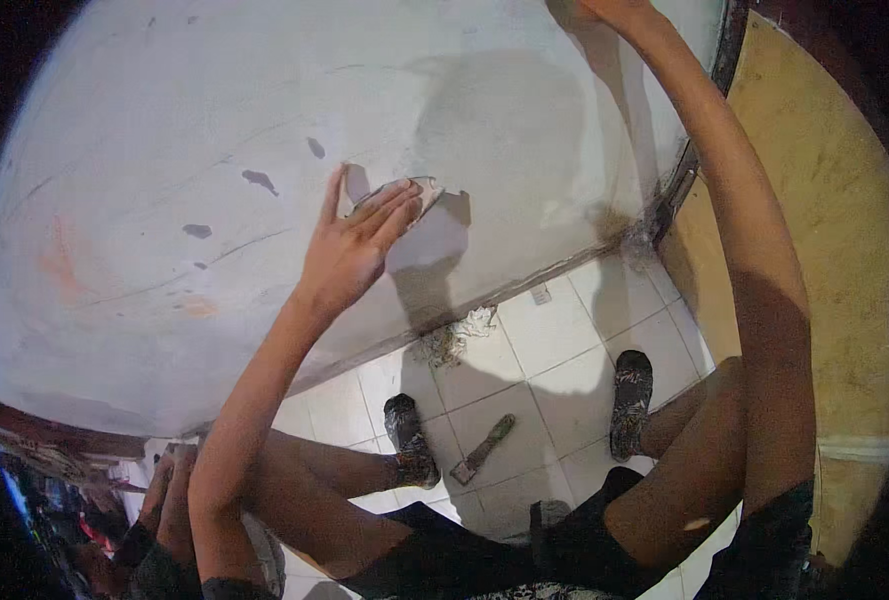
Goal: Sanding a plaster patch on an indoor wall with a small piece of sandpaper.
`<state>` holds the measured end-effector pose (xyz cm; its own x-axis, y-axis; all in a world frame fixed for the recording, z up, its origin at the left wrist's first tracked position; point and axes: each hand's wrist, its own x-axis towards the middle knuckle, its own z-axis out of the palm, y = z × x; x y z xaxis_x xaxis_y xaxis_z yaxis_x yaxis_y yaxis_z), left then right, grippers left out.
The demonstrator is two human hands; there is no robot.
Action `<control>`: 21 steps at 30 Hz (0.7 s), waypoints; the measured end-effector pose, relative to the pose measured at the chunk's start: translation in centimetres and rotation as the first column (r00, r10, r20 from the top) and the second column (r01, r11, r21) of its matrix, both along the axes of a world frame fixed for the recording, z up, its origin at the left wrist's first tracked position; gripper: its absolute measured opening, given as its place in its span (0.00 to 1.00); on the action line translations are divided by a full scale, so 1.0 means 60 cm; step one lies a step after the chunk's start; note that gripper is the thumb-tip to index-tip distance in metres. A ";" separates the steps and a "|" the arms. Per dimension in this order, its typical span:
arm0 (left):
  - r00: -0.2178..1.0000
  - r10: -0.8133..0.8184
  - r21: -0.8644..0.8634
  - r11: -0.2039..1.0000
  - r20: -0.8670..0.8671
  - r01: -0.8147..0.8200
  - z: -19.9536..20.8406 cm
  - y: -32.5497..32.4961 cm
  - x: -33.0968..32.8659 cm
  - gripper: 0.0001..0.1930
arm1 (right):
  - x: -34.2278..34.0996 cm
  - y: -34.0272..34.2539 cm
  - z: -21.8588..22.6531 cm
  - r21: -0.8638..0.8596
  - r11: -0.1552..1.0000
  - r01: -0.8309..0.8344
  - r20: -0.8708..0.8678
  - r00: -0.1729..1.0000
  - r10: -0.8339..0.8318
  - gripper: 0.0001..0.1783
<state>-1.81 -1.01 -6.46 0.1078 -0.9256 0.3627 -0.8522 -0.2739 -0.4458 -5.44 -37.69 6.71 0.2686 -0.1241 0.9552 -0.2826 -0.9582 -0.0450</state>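
White wall (214, 120) spread before the person's two hands. The left hand (352, 248) lay nearly flat, its fingers extended rather than curled, pressing a thin pale piece (429, 197) against that surface; one digit stood apart on its left side. The piece sat beneath the fingertips, its edge showing just past them. Dark patches (259, 181) marked the wall left of that hand. The right hand (614, 6) reached farther up, cut off by the view, so its grip could not be told. Below the left hand, on the tiled floor (564, 400), lay a green-handled tool (484, 450) and crumpled scraps (476, 322).
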 end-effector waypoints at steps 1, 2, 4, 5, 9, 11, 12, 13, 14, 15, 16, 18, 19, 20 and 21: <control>1.000 0.002 0.002 1.000 0.005 -0.002 0.008 0.003 0.001 0.24 | -0.002 -0.002 0.000 -0.003 1.000 0.006 -0.001 1.000 -0.006 0.56; 1.000 0.005 0.004 1.000 0.010 -0.005 0.013 0.007 0.004 0.23 | -0.001 -0.003 0.001 -0.018 1.000 -0.004 0.009 1.000 0.004 0.56; 1.000 0.023 -0.033 0.999 -0.018 -0.023 0.021 0.015 0.013 0.25 | -0.001 -0.007 0.000 -0.033 0.999 -0.012 0.018 1.000 0.013 0.56; 1.000 0.027 -0.060 0.998 -0.011 -0.028 0.028 0.016 0.012 0.24 | 0.000 -0.009 0.000 -0.054 0.999 -0.003 0.033 0.999 0.005 0.56; 0.999 0.011 -0.105 0.994 -0.032 -0.015 0.016 0.020 0.014 0.25 | 0.004 -0.002 0.004 -0.052 0.998 -0.025 0.059 0.998 0.028 0.55; 0.999 0.031 -0.043 0.999 -0.024 -0.032 0.004 0.012 0.008 0.25 | 0.000 -0.003 0.001 -0.044 0.999 -0.026 0.052 0.998 0.029 0.55; 0.999 0.032 -0.046 0.998 -0.023 -0.033 0.000 0.008 0.008 0.25 | -0.002 -0.005 0.000 -0.033 0.999 -0.027 0.044 0.999 0.028 0.55; 0.999 0.024 -0.013 1.000 -0.024 -0.024 -0.005 0.003 0.009 0.25 | -0.003 -0.008 -0.003 -0.036 0.999 -0.028 0.046 0.999 0.029 0.55; 1.000 0.018 0.018 1.000 -0.024 -0.018 -0.004 0.003 0.009 0.24 | -0.001 -0.008 -0.003 -0.049 0.999 -0.009 0.047 0.999 0.012 0.55; 1.000 0.005 0.032 0.999 0.009 -0.005 0.006 0.007 0.011 0.24 | 0.001 -0.008 -0.003 -0.061 0.998 0.009 0.047 0.999 -0.006 0.55; 1.000 0.009 0.026 1.000 0.011 -0.009 0.013 0.013 0.013 0.24 | 0.004 -0.009 -0.002 -0.067 0.998 0.006 0.050 0.999 -0.002 0.55; 0.999 0.016 -0.067 0.998 -0.028 -0.018 0.030 0.020 0.017 0.25 | 0.004 -0.011 -0.002 -0.057 0.998 0.012 0.051 0.999 -0.009 0.55; 0.999 0.031 -0.085 0.996 0.031 -0.028 0.040 0.022 0.017 0.25 | 0.004 -0.012 0.000 -0.059 0.998 0.012 0.051 0.999 -0.009 0.55; 0.999 0.032 -0.084 0.996 0.031 -0.030 0.039 0.023 0.016 0.25 | 0.006 -0.011 0.001 -0.062 0.998 0.010 0.055 0.998 -0.006 0.55; 0.999 0.037 -0.119 0.992 0.012 -0.035 0.035 0.021 0.012 0.25 | 0.007 -0.009 0.002 -0.067 0.998 0.008 0.058 0.998 -0.004 0.55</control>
<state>-1.07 0.24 -4.34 0.1341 -0.8714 0.4719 -0.8347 -0.3560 -0.4201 -5.04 -38.25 6.83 0.2120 -0.0609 0.9754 -0.2869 -0.9580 0.0026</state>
